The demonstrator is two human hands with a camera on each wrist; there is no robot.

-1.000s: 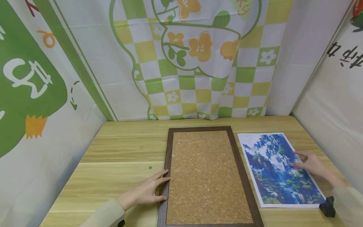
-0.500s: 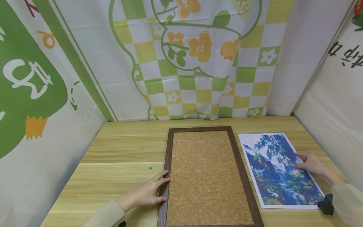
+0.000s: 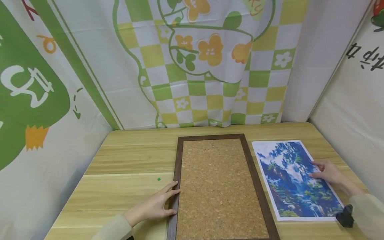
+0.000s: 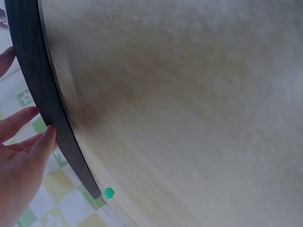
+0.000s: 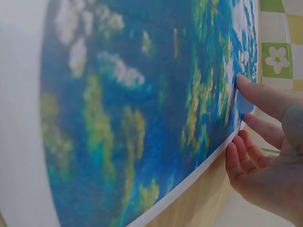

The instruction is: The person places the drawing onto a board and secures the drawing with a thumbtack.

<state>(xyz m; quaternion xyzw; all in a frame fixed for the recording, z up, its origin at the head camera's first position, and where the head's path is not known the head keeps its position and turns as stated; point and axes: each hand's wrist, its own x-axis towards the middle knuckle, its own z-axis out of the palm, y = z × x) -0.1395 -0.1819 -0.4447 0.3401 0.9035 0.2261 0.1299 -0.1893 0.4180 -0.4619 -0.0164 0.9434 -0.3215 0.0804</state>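
A cork board [image 3: 220, 190] in a dark brown wooden frame [image 3: 253, 170] lies flat on the table. My left hand [image 3: 153, 204] rests at the frame's left side, fingers spread and relaxed; in the left wrist view its fingertips meet the dark frame [image 4: 45, 80]. To the right of the board lies a printed landscape picture [image 3: 295, 181] of blue mountains and a waterfall with a white margin. My right hand [image 3: 330, 174] touches the print's right side with thumb and index fingertip. In the right wrist view its other fingers are bent beside the sheet's edge [image 5: 189, 179].
A small green pushpin [image 3: 159, 179] lies on the wood-grain table [image 3: 129, 156], left of the board. Patterned curtains [image 3: 198, 110] hang behind the table and along both sides. A black wrist camera mount [image 3: 345, 216] overlaps the print's lower right corner.
The head view has shifted very slightly. Both hands, the board and the picture stay in place.
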